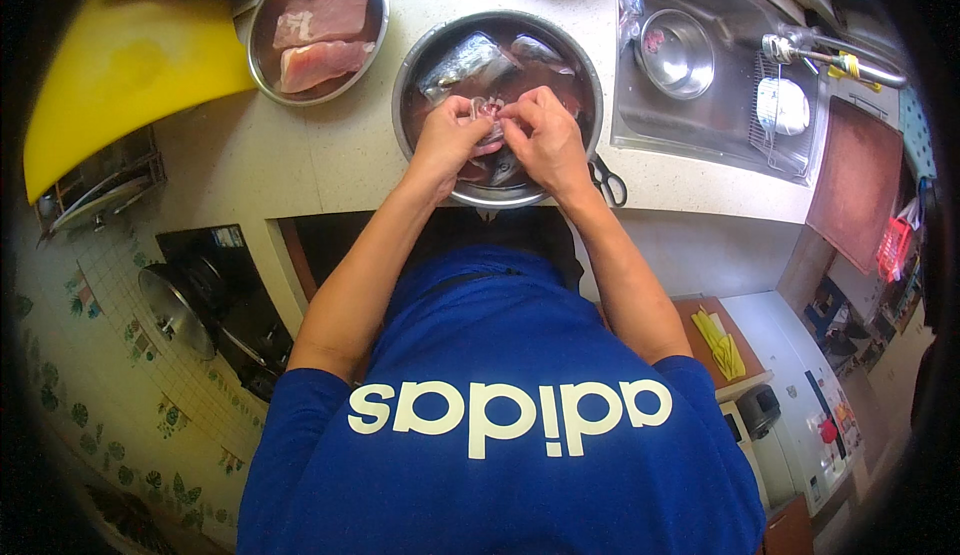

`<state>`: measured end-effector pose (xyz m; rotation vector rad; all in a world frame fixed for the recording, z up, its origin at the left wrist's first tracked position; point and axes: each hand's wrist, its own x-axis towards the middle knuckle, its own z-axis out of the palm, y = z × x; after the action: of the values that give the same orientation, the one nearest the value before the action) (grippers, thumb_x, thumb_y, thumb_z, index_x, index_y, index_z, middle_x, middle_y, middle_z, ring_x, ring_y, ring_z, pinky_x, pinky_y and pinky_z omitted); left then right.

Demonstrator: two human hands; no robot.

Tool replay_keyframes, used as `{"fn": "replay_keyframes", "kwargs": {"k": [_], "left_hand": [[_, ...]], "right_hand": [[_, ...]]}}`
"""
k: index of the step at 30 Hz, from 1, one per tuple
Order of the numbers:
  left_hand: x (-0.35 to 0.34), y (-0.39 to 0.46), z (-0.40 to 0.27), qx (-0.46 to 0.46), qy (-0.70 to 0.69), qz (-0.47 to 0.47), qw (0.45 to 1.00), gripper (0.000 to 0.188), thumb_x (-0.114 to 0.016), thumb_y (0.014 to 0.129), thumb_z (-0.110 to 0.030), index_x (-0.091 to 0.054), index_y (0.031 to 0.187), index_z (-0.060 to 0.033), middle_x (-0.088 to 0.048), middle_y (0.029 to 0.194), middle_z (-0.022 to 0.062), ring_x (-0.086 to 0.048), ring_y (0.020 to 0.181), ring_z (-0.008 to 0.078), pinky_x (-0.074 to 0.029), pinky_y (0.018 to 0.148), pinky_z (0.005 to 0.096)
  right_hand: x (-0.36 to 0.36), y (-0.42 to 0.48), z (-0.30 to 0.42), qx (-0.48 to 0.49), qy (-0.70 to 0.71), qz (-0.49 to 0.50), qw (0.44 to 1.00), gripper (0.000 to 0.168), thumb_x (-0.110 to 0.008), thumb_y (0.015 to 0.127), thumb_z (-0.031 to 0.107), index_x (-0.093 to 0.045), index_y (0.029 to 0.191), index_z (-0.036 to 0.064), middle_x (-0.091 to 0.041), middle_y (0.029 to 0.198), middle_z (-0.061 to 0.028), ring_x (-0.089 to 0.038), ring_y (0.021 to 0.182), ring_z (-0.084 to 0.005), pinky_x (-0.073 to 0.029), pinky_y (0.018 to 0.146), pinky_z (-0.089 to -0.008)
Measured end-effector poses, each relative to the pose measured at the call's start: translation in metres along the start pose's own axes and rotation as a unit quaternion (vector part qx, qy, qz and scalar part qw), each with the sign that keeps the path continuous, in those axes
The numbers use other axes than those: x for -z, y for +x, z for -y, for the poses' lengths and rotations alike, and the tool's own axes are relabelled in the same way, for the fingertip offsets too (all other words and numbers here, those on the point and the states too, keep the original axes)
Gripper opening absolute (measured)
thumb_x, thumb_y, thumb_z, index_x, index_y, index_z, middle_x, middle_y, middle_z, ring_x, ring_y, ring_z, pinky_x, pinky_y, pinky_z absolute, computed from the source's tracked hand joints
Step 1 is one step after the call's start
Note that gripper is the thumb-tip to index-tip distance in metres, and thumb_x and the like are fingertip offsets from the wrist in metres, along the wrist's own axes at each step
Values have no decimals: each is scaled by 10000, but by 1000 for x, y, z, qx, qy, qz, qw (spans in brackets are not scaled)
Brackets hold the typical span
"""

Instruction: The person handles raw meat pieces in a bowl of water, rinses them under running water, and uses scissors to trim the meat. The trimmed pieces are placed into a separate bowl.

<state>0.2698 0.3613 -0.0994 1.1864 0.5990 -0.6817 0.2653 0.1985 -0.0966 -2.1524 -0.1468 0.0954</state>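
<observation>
A round metal basin [403, 97] filled with reddish water sits on the counter in front of me. Silver-skinned fish pieces [469, 60] lie in it. Above the water, my left hand [450, 139] grips a small fish piece [489, 111] that shows red flesh and pale, shiny parts. The fingertips of my right hand [546, 135] pinch at the right side of this same piece. My fingers cover much of it, so its exact shape is hidden. Black-handled scissors [613, 182] rest against the basin's right side, with their blades out of sight.
Left of the basin, a metal bowl [255, 52] holds two raw meat slabs [326, 19] in reddish liquid. A yellow board [127, 75] is at the far left. On the right, a steel sink [660, 129] contains a metal bowl [694, 52] and a wire rack [761, 116] beneath the faucet [862, 67].
</observation>
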Motion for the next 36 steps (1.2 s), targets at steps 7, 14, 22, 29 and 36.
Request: {"fn": "replay_keyframes", "kwargs": {"k": [7,14,22,29,36], "left_hand": [[2,3,2,32,9,3,999,167,-627,932,-78,-526,1055,-28,-660,990,66,-665,894,134,-608,796,299],[1,7,18,15,-16,-9,1000,158,-631,924,-63,-528,1040,-28,-664,997,72,-671,903,142,-606,826,320],[4,6,23,4,-25,-2,1000,154,-627,925,-60,-526,1038,-36,-667,993,75,-671,908,143,-598,821,313],[3,5,25,-10,15,-12,1000,144,-621,913,-34,-519,1014,-39,-671,958,73,-671,875,139,-591,795,311],[2,6,29,-32,11,-20,999,132,-622,910,-27,-509,977,-44,-677,933,81,-671,836,135,-586,769,292]], "right_hand": [[-9,-2,-4,4,-19,-24,1000,168,-666,832,34,-703,994,18,-606,861,-130,-634,791,-282,-506,705,-354],[-12,-12,-8,-10,-17,-21,1000,208,-638,838,9,-704,1036,17,-616,853,-145,-635,779,-295,-506,710,-360],[-14,-16,-9,-33,39,-13,999,188,-607,861,69,-723,1009,54,-620,890,-141,-645,813,-321,-523,741,-388],[-17,-16,-10,-45,-3,-27,999,192,-590,868,66,-716,1013,59,-612,914,-149,-645,819,-331,-523,745,-393],[-20,-19,-16,-18,13,-39,999,208,-589,854,30,-705,1026,44,-608,906,-154,-639,803,-332,-520,734,-398]]}}
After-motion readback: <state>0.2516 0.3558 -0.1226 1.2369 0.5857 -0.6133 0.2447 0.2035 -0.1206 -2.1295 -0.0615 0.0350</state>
